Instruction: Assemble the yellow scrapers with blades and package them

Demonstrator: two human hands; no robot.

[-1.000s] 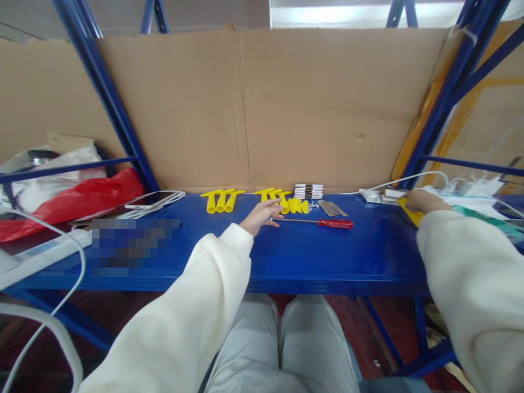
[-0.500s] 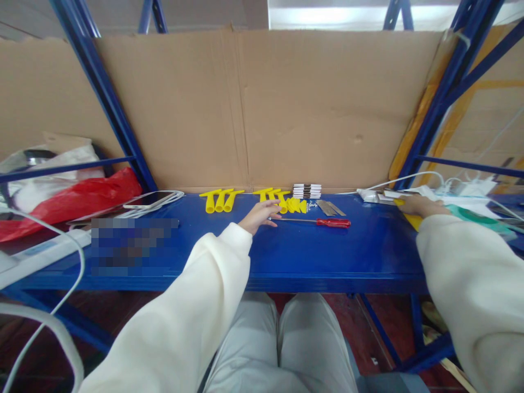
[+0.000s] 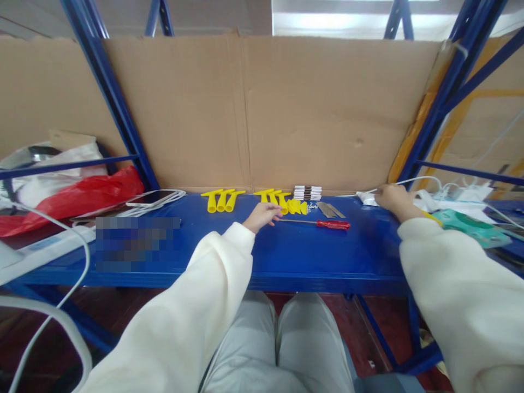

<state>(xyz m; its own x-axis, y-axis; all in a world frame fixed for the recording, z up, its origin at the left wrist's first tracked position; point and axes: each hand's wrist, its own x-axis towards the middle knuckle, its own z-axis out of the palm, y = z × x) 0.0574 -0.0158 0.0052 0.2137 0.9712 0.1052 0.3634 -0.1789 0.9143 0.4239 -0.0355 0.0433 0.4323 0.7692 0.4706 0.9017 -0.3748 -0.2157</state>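
My left hand (image 3: 262, 216) is over the table, palm turned right, its fingers loosely bent and apart with nothing seen in them. Just right of its fingertips lies a screwdriver with a red handle (image 3: 333, 225), its thin shaft pointing at the hand. Behind are yellow T-shaped handles (image 3: 221, 202) in two groups and small yellow pieces (image 3: 297, 207). My right hand (image 3: 395, 199) reaches to the table's right end, fingers curled down beside a small white plastic packet (image 3: 367, 198). What those fingertips pinch is hidden.
White-and-dark striped pieces (image 3: 307, 192) are stacked by the cardboard wall (image 3: 327, 109), with flat metal blades (image 3: 331, 210) before them. Cables, white items and a green packet (image 3: 475, 226) crowd the right. On the left lie a red bag (image 3: 98, 199), a phone (image 3: 150, 198) and cables.
My right hand has moved left and back, from beside the yellow item to the white packet. The fingers of my left hand have drawn a little closer together.
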